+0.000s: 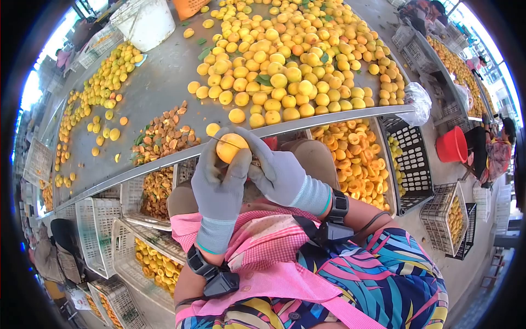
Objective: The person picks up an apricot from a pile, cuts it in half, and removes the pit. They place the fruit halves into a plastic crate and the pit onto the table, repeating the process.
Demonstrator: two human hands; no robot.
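Observation:
My left hand [220, 183], in a grey glove, is closed around a whole-looking yellow-orange apricot [231, 149] just in front of the table edge. Across the fruit lies the thin dark blade of a small knife [232, 143]. My right hand [278, 172], gloved too, is closed beside the apricot with its fingers bent around the knife's handle, which is mostly hidden. Beyond my hands, a large heap of apricots [285, 71] covers much of the metal table [164, 71]. Left of them is a pile of brownish-orange pits or scraps [167, 134].
Below the table edge on the right stands a crate of halved apricots [353, 164], beside a black crate [412, 164]. White crates [98, 236] stand at lower left. A white bucket [143, 24] is on the table; a red bucket [452, 145] and a seated person [496, 153] are at right.

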